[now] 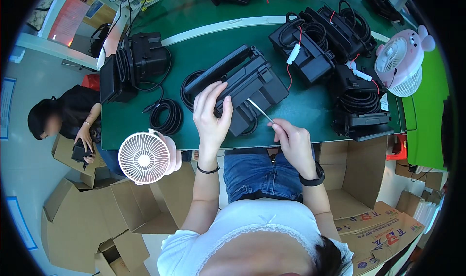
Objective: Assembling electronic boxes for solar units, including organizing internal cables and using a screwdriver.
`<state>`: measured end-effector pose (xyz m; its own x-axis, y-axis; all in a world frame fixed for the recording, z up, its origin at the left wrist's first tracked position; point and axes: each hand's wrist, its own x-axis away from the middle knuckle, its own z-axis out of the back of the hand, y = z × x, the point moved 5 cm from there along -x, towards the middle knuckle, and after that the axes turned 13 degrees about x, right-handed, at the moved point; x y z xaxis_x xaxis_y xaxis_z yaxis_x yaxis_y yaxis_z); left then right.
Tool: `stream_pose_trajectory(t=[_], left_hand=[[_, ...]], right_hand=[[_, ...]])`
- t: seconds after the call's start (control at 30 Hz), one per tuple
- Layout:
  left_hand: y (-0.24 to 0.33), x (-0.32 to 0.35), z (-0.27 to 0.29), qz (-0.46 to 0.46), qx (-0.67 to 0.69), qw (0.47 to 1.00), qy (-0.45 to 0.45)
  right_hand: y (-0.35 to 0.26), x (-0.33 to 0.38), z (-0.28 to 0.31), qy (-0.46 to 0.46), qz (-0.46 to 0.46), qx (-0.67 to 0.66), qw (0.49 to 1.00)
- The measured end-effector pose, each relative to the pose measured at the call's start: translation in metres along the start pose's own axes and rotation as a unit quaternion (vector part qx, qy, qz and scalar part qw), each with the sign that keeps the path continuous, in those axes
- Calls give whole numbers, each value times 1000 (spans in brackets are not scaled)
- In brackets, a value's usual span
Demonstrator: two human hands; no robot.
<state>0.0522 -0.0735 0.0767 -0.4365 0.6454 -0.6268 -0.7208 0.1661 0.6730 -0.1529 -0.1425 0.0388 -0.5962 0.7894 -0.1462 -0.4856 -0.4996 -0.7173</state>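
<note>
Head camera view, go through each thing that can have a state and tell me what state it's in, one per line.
Left hand: gripping the black device, fingers over its top.
Right hand: closed on a thin tool.
Thin tool: tip against the black device.
Black device: lying on the green table, tilted.
White fan: at the table's near edge; running or not, cannot tell.
Pink fan: upright at right.
Cable: coiled.
Cardboard boxes: flaps open.

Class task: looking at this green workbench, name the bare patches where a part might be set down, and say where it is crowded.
Bare green table lies between the left black unit and the held black unit, and also below the right-hand stack near the right hand. The right end is crowded with wired units.
</note>
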Motion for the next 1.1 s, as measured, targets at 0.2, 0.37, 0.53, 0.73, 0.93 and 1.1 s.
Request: stream_pose_trajectory(t=[0.2, 0.37, 0.53, 0.73, 0.93, 1.1], left_hand=[[4, 1, -2, 12, -4, 1000, 20], [2, 4, -3, 6, -5, 999, 31], [4, 7, -4, 3, -7, 999, 37], [10, 12, -3, -1, -39, 998, 47], [10, 14, -2, 4, -32, 999, 40], [9, 13, -1, -8, -27, 999, 34]], right_hand=[[-19, 12, 20, 54, 51, 103, 992], [-30, 11, 12, 71, 90, 176, 978], [-33, 13, 5, 57, 90, 212, 971], [-22, 17, -12, 46, 74, 136, 987], [-15, 19, -16, 60, 78, 85, 991], [-9, 19, -21, 29, 42, -5, 999]])
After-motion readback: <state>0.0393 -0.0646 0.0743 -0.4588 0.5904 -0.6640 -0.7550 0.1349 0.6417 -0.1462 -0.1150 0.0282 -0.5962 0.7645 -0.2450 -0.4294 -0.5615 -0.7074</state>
